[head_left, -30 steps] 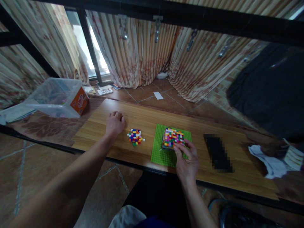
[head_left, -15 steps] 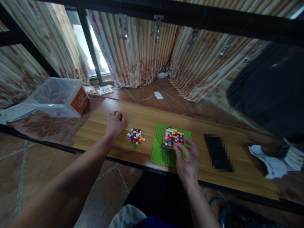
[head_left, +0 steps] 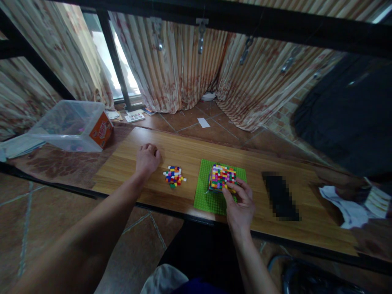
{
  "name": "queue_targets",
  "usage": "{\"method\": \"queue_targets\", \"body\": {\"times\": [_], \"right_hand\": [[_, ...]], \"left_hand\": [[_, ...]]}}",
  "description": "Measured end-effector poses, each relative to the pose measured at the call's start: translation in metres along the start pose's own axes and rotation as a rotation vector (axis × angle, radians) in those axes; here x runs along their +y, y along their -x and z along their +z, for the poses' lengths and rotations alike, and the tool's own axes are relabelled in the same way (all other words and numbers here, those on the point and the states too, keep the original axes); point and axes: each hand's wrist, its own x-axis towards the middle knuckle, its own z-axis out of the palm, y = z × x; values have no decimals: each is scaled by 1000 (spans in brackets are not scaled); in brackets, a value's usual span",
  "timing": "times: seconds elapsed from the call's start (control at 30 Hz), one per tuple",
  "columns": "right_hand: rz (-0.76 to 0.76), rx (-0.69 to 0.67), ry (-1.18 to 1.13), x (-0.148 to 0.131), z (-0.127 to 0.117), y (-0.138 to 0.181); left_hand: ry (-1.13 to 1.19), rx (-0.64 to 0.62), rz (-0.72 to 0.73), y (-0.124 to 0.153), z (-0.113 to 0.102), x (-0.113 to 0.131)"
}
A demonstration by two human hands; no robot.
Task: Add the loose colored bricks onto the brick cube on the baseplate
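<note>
My left hand point(head_left: 148, 159) rests on the wooden table with its fingers curled under, and nothing shows in it. Just right of it lies a small pile of loose colourful toy bricks point(head_left: 174, 176). A block built of many toy bricks point(head_left: 222, 176) sits on a green baseplate point(head_left: 202, 200). At the block's near right corner is my right hand point(head_left: 240, 204), its thumb at the front edge and the other fingers bent around the right side. The fingers cover that corner, so any single brick between them is hidden.
A clear plastic bin point(head_left: 73, 124) with an orange label stands beyond the table's left end. A dark pixelated slab point(head_left: 280, 196) lies right of the baseplate. Crumpled white paper point(head_left: 346, 206) is at the far right, and curtains point(head_left: 183, 69) hang behind the table.
The right hand's fingers have shifted slightly and bent in closer at the block's near right corner. The left hand stays in place; the whole view has moved a little.
</note>
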Motion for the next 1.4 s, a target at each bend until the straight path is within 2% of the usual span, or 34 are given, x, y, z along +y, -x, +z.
{"method": "queue_targets", "body": {"times": [0.23,0.63,0.83,0.97,1.03,1.17,1.3,1.4], "right_hand": [[85,46,-98,-1,5,0],[111,38,-164,2,8,-3],[46,22,-40,-3,4,-5],[-146,62,145,-27,1,6],[-250,-44,126,-40,6,16],[-327,-403,109,-52,35,34],[-338,-468,246,-41,73,34],[-339,-498,357,-31,92,24]], "left_hand": [[-6,-9,5,0,-1,1],[-16,-7,9,0,-3,3],[-21,2,-1,0,-3,3],[-16,13,12,1,-2,2],[-26,20,15,2,-1,2],[-24,25,12,3,-1,2],[-14,19,10,3,-1,3],[-11,28,12,4,-1,3]]}}
